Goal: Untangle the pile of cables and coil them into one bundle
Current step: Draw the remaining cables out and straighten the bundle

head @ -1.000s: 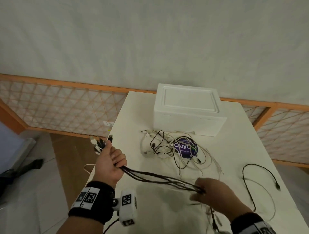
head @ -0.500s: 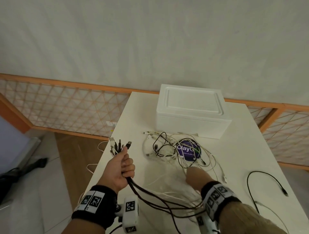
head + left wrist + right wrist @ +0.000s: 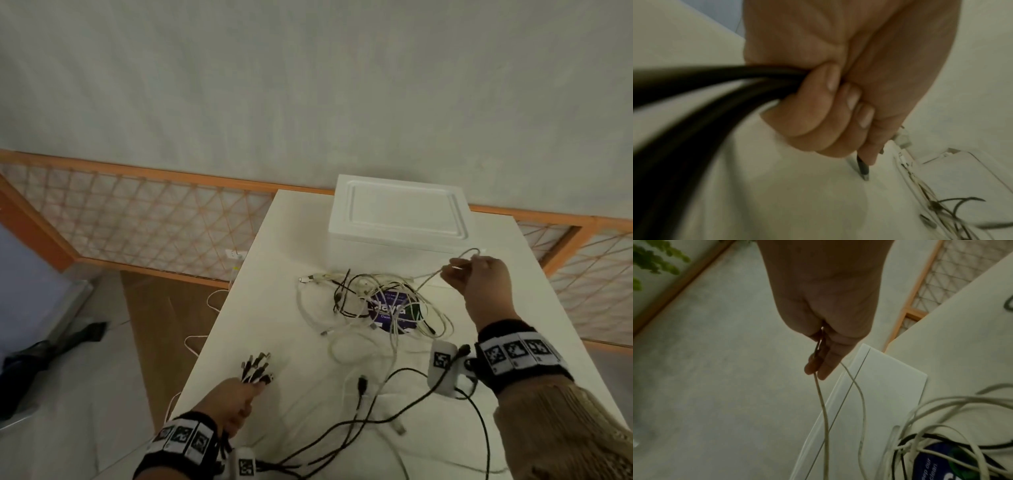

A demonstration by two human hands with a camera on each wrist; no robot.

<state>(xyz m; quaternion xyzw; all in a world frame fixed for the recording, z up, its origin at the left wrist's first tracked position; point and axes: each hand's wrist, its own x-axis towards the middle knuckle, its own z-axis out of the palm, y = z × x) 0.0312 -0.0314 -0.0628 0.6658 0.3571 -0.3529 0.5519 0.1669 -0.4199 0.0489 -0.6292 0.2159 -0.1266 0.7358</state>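
Observation:
A tangle of white and black cables [image 3: 373,305] lies mid-table over a purple round sticker [image 3: 390,310]. My left hand [image 3: 236,397] [image 3: 830,100] grips a bunch of black cables [image 3: 701,91] at the near left of the table, its plug ends [image 3: 256,366] fanning out beyond the fist. These cables trail loosely rightward across the table [image 3: 342,431]. My right hand [image 3: 479,277] [image 3: 818,363] is raised beside the white box and pinches a thin white cable [image 3: 430,277] [image 3: 823,410] that rises from the tangle.
A white foam box [image 3: 397,222] stands at the back of the white table [image 3: 267,240]. An orange lattice fence [image 3: 137,219] runs behind, with the floor at left. A white cable [image 3: 195,342] hangs off the table's left edge.
My right hand has moved from the near middle up to the far right and taken hold of a white cable. My left hand has dropped nearer to the table with its bunch.

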